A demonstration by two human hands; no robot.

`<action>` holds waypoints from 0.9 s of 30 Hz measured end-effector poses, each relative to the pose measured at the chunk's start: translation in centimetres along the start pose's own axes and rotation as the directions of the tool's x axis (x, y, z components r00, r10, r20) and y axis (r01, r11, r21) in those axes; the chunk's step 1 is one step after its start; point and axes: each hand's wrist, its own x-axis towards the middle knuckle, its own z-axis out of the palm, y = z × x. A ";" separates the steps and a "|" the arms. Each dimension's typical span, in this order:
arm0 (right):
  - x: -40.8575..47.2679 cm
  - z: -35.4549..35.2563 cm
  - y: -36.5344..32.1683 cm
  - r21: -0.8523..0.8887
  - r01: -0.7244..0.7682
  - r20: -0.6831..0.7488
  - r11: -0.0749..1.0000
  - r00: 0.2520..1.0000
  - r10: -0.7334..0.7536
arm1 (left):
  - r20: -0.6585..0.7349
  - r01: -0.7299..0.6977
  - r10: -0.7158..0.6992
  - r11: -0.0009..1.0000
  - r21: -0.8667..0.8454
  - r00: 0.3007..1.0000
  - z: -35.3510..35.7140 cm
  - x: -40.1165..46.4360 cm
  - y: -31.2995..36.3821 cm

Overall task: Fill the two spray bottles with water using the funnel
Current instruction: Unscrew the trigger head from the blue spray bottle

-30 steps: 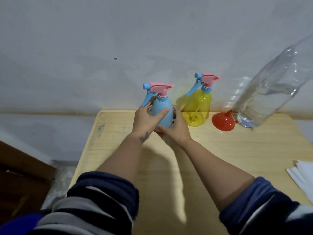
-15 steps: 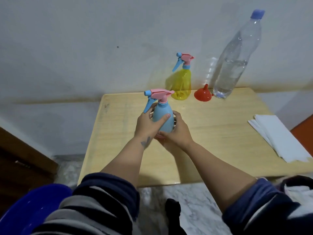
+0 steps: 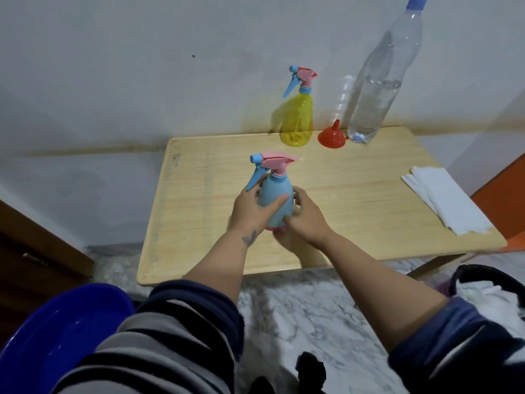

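Left hand (image 3: 252, 209) and right hand (image 3: 304, 220) clasp the blue spray bottle (image 3: 275, 200) mid-table (image 3: 369, 200), bare wood around.

Pale matt wood-grain table (image 3: 355, 194); opaque smooth plastic blue spray bottle (image 3: 275, 200); translucent glossy yellow spray bottle (image 3: 297, 120); glossy red plastic funnel (image 3: 331, 137); clear plastic water bottle (image 3: 380, 89); white folded paper towels (image 3: 446, 200) at right.
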 end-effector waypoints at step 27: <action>2.9 -2.3 -4.4 0.064 0.165 -0.093 0.984 0.983 -0.159 | -0.009 -0.018 0.018 1.000 -0.011 1.000 0.5 0.2 -0.8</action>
